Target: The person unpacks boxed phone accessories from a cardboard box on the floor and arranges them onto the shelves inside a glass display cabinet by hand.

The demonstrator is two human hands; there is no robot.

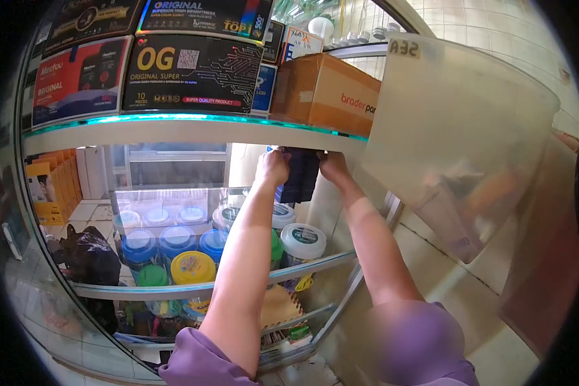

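Observation:
Both my arms reach into a glass display cabinet, beneath its upper shelf. Between my hands is a dark blue stack of what look like thin boxes [300, 177], its top partly hidden by the shelf edge. My left hand [275, 166] is closed against the left side of the stack, fingers curled. On the opposite side, my right hand [334, 165] grips near the top right corner. Below the stack are lidded plastic jars, among them one with a white lid [303, 239] and one with a yellow lid [193, 266].
Product boxes, including a black OG box [190, 74], and a brown carton [328, 93] line the upper glass shelf [193, 132]. A translucent plastic bin [457, 109] hangs close on the right. A black plastic bag [87, 254] and orange boxes [55, 190] are at left.

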